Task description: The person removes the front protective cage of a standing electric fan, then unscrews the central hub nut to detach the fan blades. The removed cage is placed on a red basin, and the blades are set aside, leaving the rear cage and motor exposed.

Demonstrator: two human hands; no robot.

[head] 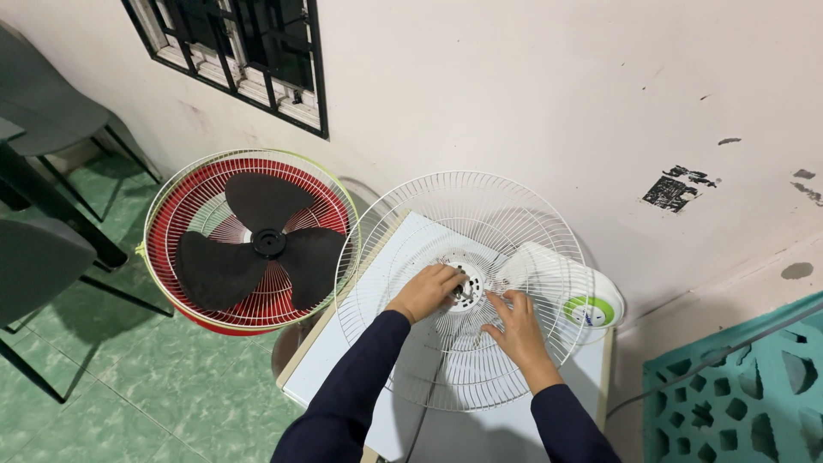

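Note:
A white wire fan guard (pixel 429 206) lies flat over a white fan body on a small white table (pixel 343 360). My left hand (pixel 426 290) is curled around the hub (pixel 467 283) at the centre of the guard, fingers pinching it. Just to the right of the hub, my right hand (pixel 516 327) rests with fingers spread on the wires. The fan's white base with a green control ring (pixel 590 309) sticks out under the guard's right side.
A red wire guard (pixel 197 201) holding a black three-blade propeller (pixel 257 244) leans beside the table on the left. Dark chairs (pixel 39 257) stand on the green tiled floor. A teal lattice panel (pixel 737 386) sits at the right, a barred window (pixel 249 51) above.

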